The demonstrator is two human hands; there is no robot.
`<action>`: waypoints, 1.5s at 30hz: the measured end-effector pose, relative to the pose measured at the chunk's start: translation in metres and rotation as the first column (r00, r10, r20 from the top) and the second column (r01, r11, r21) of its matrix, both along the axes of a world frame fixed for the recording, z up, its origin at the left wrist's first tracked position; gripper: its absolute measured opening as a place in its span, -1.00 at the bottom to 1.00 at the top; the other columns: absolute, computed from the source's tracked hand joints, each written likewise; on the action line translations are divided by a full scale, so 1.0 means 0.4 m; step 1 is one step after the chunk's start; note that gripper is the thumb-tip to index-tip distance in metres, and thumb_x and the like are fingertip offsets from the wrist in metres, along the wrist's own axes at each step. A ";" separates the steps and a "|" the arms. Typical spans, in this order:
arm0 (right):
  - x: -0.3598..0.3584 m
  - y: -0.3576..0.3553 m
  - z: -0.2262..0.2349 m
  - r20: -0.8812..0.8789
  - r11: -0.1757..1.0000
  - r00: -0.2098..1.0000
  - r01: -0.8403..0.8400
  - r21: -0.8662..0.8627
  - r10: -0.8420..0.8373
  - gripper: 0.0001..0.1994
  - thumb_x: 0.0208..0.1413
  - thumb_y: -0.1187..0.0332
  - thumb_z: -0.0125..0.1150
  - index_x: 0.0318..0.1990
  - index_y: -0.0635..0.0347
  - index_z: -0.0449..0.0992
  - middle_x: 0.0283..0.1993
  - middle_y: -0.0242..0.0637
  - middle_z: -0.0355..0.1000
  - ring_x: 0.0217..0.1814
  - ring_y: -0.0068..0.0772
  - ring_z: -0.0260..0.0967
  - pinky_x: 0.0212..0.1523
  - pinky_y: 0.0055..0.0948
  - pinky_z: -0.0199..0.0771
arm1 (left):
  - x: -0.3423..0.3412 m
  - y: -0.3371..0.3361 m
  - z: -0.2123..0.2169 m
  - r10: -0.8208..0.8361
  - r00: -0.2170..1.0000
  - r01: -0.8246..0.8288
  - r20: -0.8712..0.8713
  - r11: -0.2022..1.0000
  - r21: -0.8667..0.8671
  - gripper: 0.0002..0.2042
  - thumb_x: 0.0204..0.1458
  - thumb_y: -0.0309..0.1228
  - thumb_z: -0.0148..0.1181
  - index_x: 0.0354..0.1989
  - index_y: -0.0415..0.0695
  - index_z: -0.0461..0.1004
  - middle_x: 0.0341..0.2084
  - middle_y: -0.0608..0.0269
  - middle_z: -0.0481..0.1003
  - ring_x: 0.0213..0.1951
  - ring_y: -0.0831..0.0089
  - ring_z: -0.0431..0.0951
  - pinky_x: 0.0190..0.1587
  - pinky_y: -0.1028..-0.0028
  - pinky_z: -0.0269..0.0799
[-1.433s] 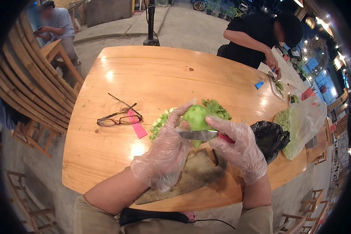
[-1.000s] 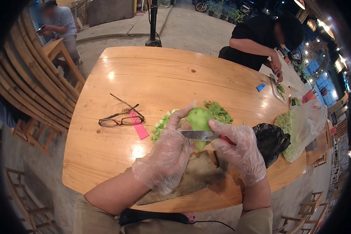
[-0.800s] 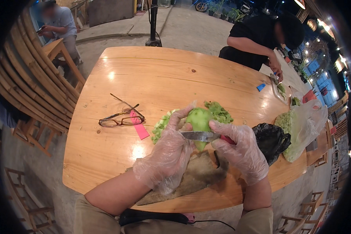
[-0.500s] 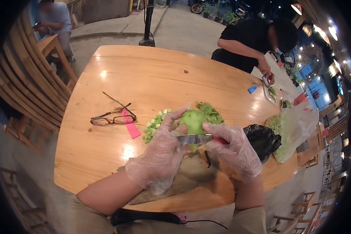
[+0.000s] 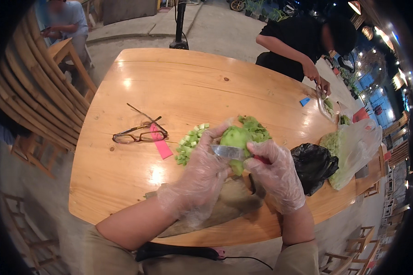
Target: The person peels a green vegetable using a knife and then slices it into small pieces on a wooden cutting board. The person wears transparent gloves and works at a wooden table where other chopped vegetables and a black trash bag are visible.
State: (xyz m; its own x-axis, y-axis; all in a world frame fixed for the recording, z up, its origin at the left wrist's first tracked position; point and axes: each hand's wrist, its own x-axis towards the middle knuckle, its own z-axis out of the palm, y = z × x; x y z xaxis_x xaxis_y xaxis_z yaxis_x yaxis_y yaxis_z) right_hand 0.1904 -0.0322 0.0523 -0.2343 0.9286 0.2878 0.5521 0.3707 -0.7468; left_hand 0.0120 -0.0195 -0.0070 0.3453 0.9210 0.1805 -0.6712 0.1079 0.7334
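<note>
In my left hand (image 5: 198, 167), inside a clear plastic glove, is a green chayote (image 5: 234, 136), mostly peeled, its fingers curled round the side. My right hand (image 5: 278, 176), also gloved, grips the red handle of a knife (image 5: 228, 152). The blade lies across the near face of the chayote, pointing left, with the right thumb close to it. A green strip (image 5: 237, 167) hangs below the blade. Beneath my hands is a worn grey-brown cutting board (image 5: 229, 204). Green peelings (image 5: 258, 130) lie just behind the chayote, and diced green pieces (image 5: 190, 143) sit beside my left hand.
Eyeglasses (image 5: 140, 136) rest on a pink strip (image 5: 163, 149) on the wooden table (image 5: 170, 82). To the right are a black plastic bag (image 5: 312, 169) and a clear bag of green pieces (image 5: 339, 160). Across the table, a co-worker (image 5: 291, 46) bends over a tray.
The knife blade has tilted, its handle end dropping slightly, and my right fingers have closed in nearer the chayote. The whole scene has shifted a little to the right in view.
</note>
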 end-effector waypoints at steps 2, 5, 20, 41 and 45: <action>-0.003 -0.004 -0.003 -0.083 0.997 0.996 0.020 -0.069 -0.026 -0.74 0.01 0.51 0.37 -0.10 0.23 0.54 -0.38 -0.12 0.52 -0.45 -0.35 0.48 -0.37 -0.42 0.48 | 0.000 -0.001 0.004 -0.064 0.991 0.080 0.118 0.987 -0.138 -0.48 0.22 -0.56 0.12 0.32 -0.01 0.11 0.19 0.15 0.28 0.22 0.30 0.36 0.18 0.25 0.46; -0.010 -0.007 0.015 -0.112 0.997 0.993 0.014 -0.078 -0.023 -0.73 0.04 0.47 0.35 -0.07 0.21 0.53 -0.41 -0.18 0.48 -0.43 -0.43 0.43 -0.34 -0.45 0.46 | -0.003 0.001 0.035 -0.107 0.960 0.191 0.259 0.927 -0.324 -0.50 0.23 -0.52 0.12 0.31 -0.01 0.11 0.20 0.17 0.26 0.24 0.31 0.33 0.20 0.25 0.45; 0.000 -0.019 0.053 -0.078 0.983 0.997 0.009 -0.182 -0.023 -0.68 0.06 0.44 0.33 -0.01 0.29 0.52 -0.29 -0.16 0.43 -0.36 -0.33 0.43 -0.29 -0.38 0.43 | -0.009 0.006 0.063 -0.111 0.986 0.141 0.124 0.956 -0.259 -0.55 0.26 -0.55 0.04 0.30 -0.07 0.14 0.25 0.17 0.23 0.27 0.34 0.29 0.31 0.26 0.30; 0.058 0.057 0.021 -0.174 0.825 0.938 0.162 -0.541 -0.299 -0.48 0.28 0.07 0.04 0.14 0.39 0.36 -0.48 -0.41 0.39 -0.46 -0.66 0.25 -0.42 -0.63 0.24 | -0.013 0.026 0.052 -0.023 0.999 0.033 0.037 0.954 -0.297 -0.56 0.28 -0.54 -0.03 0.32 -0.12 0.15 0.17 0.13 0.28 0.15 0.30 0.40 0.19 0.23 0.45; 0.048 0.048 0.039 -0.223 0.821 0.908 0.188 -0.540 -0.354 -0.49 0.26 0.15 0.07 0.19 0.40 0.30 -0.45 -0.36 0.44 -0.52 -0.69 0.22 -0.49 -0.67 0.22 | -0.020 0.028 0.047 -0.007 0.997 0.034 0.080 0.942 -0.334 -0.57 0.30 -0.54 -0.05 0.34 -0.13 0.13 0.16 0.10 0.29 0.11 0.31 0.43 0.12 0.26 0.52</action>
State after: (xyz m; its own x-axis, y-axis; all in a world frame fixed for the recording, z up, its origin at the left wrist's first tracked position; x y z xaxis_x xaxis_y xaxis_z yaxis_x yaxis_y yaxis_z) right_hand 0.2094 -0.0130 0.0678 0.0691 0.9741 -0.2153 0.2916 -0.2261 -0.9294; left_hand 0.0041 -0.0082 0.0119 0.3620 0.9257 -0.1103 -0.7190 0.3525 0.5990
